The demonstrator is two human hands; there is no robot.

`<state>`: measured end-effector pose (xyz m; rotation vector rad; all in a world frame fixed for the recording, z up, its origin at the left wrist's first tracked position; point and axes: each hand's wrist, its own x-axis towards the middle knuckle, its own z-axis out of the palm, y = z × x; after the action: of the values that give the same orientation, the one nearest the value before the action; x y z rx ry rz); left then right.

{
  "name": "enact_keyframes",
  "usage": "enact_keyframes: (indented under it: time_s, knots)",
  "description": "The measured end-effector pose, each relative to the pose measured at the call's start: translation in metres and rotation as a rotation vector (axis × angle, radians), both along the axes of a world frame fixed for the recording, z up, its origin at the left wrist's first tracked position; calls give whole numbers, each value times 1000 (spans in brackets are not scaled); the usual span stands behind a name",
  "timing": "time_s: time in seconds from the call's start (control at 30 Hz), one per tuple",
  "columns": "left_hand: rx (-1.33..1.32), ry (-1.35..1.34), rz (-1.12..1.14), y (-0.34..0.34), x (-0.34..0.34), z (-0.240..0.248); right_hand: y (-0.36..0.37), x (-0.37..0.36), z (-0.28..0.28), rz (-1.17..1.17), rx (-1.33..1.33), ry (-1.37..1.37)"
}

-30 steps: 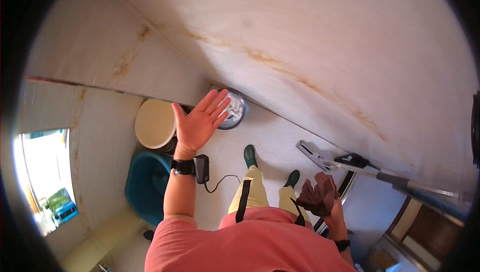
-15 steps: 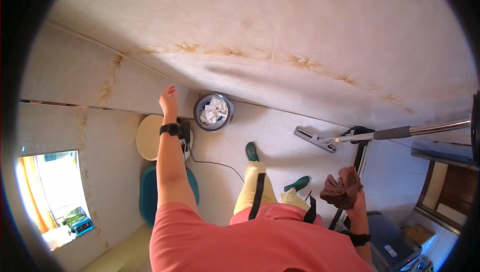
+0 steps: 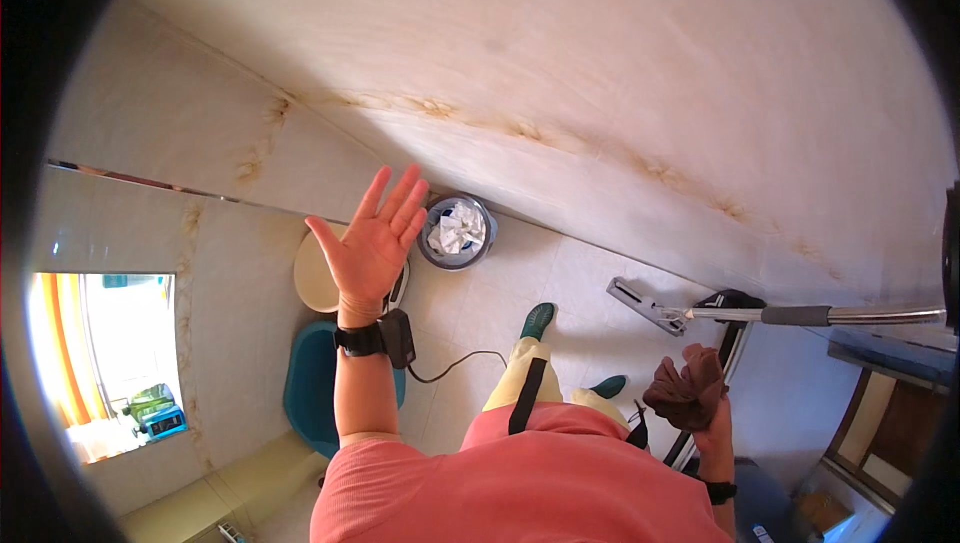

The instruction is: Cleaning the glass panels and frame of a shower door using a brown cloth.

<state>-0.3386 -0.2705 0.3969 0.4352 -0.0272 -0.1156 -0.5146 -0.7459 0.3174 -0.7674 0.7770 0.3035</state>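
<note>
My left hand is raised palm up with its fingers spread, and nothing lies in it. Below it, a black strap with a small dark box and a cable circles my wrist. On the right, my right hand grips a crumpled brown cloth that bunches up above the fingers. A grey bin holding white crumpled paper stands on the floor just beyond my left fingertips. The long metal mop handle passes beyond my right hand, its flat grey head near the wall.
A teal basin and a round cream lid or seat lie at my left. Tiled walls rise ahead and to the left, where a bright window opens. A dark wooden-framed piece stands at the right.
My left hand has turned palm up and spread its fingers, and the forearm is lifted closer. The whole view has swung a little. The brown cloth remains in my right hand.
</note>
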Motion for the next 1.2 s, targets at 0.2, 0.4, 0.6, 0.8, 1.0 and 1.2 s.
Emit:
enact_keyframes:
  time_s: [0.2,0.4,0.6,0.8,1.0,1.2]
  knots:
    - [-39,-82,-89,8,-5,8,19,9,10,84,-114,-99]
    - [1430,-29,-197,-5,9,-34,-12,0,-17,140,26,-200]
    - [1668,-255,-671,-121,3,-90,-42,-44,98,-370,-4,-213]
    - [1448,-622,-1204,-326,-56,-51,-118,-155,124,-189,-1414,159]
    - [1291,-860,-1496,-503,-102,-45,-184,-252,117,-225,-1546,84]
    - [931,-759,-1874,-683,-193,12,-264,-269,128,-287,-1501,-246]
